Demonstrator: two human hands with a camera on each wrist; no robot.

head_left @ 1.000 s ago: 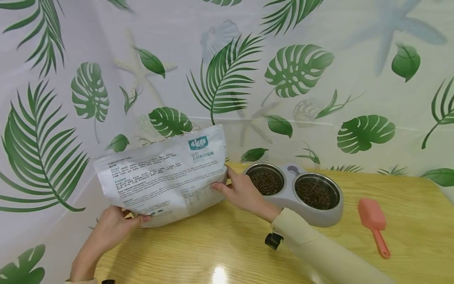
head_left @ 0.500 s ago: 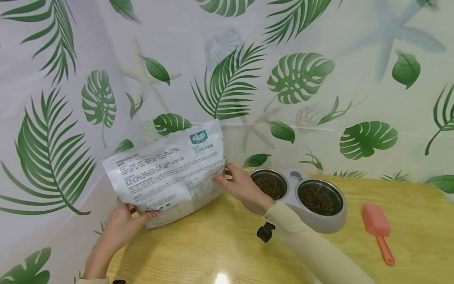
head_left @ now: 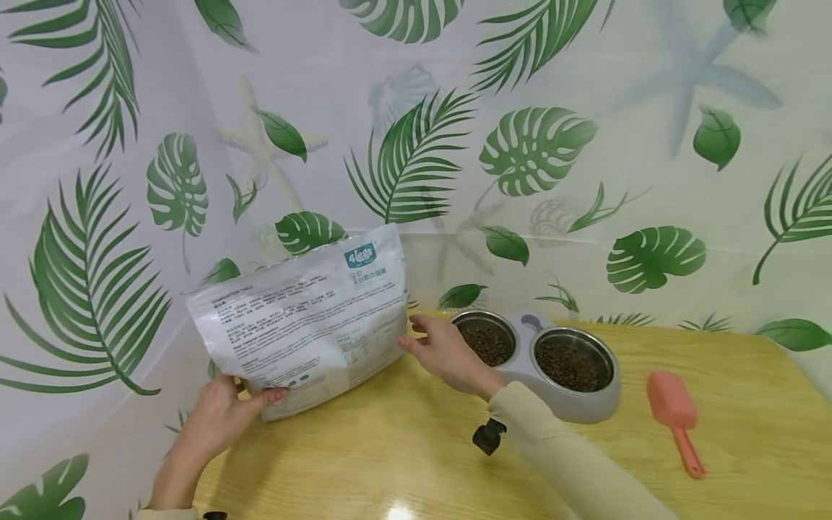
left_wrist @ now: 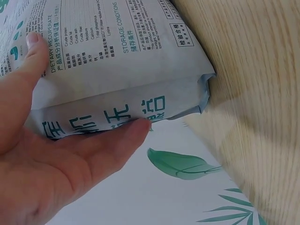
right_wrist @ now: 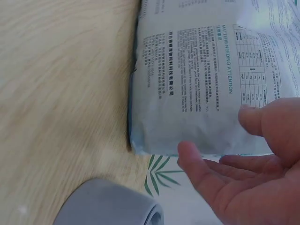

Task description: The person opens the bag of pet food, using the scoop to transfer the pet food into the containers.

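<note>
A white bag of pet food (head_left: 305,325) with a teal 4Legs logo stands tilted on the wooden table, its printed side towards me. My left hand (head_left: 221,415) holds its lower left end, the thumb on the printed face and the fingers along the side panel, as the left wrist view shows. At the opposite end is my right hand (head_left: 448,354), thumb and fingers spread loosely beside the bag's edge. In the right wrist view its index fingertip (right_wrist: 187,152) is close by the bag's edge; whether it touches cannot be told.
Right of the bag stands a grey double pet bowl (head_left: 520,372) with brown kibble in both steel dishes. Farther right on the wooden table (head_left: 364,462) lies a coral scoop (head_left: 674,408). A leaf-patterned sheet (head_left: 429,43) hangs behind.
The bag has come down onto the table and shifted slightly. My right hand has let go of its right end and loosened its fingers; my left hand keeps its hold.
</note>
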